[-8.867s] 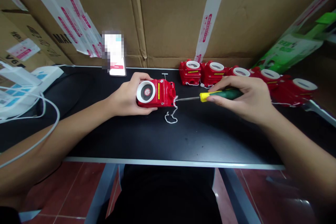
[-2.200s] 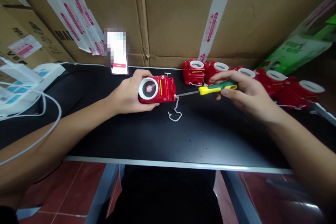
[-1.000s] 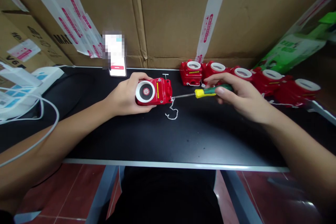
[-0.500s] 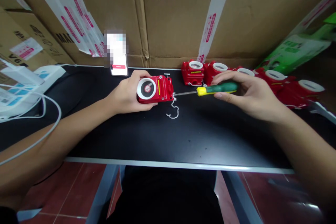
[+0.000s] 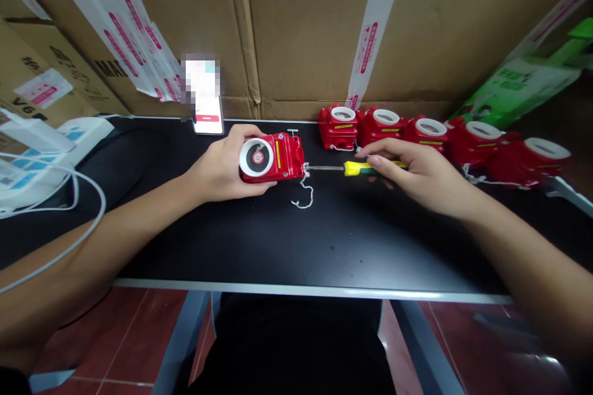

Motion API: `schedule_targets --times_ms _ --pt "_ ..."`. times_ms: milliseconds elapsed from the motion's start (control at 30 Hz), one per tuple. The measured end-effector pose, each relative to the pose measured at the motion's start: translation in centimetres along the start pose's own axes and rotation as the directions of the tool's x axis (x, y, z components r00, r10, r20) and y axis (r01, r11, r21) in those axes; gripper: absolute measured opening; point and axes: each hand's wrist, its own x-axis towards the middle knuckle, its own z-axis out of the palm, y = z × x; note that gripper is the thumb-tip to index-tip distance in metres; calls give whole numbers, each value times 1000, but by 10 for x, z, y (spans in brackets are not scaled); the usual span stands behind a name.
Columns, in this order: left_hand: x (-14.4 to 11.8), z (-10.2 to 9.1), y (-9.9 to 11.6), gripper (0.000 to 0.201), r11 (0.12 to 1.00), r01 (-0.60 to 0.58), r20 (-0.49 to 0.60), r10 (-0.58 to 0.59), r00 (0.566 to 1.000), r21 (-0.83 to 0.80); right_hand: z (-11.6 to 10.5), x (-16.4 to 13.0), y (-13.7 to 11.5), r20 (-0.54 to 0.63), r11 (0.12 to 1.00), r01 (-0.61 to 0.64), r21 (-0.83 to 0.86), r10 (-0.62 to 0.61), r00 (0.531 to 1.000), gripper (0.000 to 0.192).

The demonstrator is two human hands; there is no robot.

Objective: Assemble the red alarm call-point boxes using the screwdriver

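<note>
I have room to pass along the near stretch of the surface [image 5: 259,244], but the screwdriver [image 5: 351,168] bars the gap between my left grip [image 5: 222,166] and right grip [image 5: 419,176], with a row of red units [image 5: 425,135], a phone [image 5: 207,112] and cardboard [image 5: 301,31] blocking the far side.

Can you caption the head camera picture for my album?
Left hand holds a red box while the right hand points a yellow-and-green screwdriver at it.
</note>
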Motion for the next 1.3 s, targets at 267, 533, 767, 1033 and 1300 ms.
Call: schedule_targets --times_ms 267,533,767,1033,1300 --pt "1 0 -2 85 999 26 2 -26 1000 19 -6 1 -5 -113 984 165 -61 -171 979 35" --pt "1 1 -4 84 1000 22 0 -22 1000 20 -5 1 -7 -137 972 224 -72 -232 963 29" --pt "3 0 -1 82 999 30 -2 -30 1000 13 -5 1 -8 -191 997 78 -10 -79 978 38" --pt "1 1 19 77 1000 -16 -27 16 1000 4 13 9 -18 -114 701 -59 711 198 974 23" --pt "-3 -3 31 80 997 -52 -91 57 994 56 52 22 -58 277 739 -373 561 257 926 49"
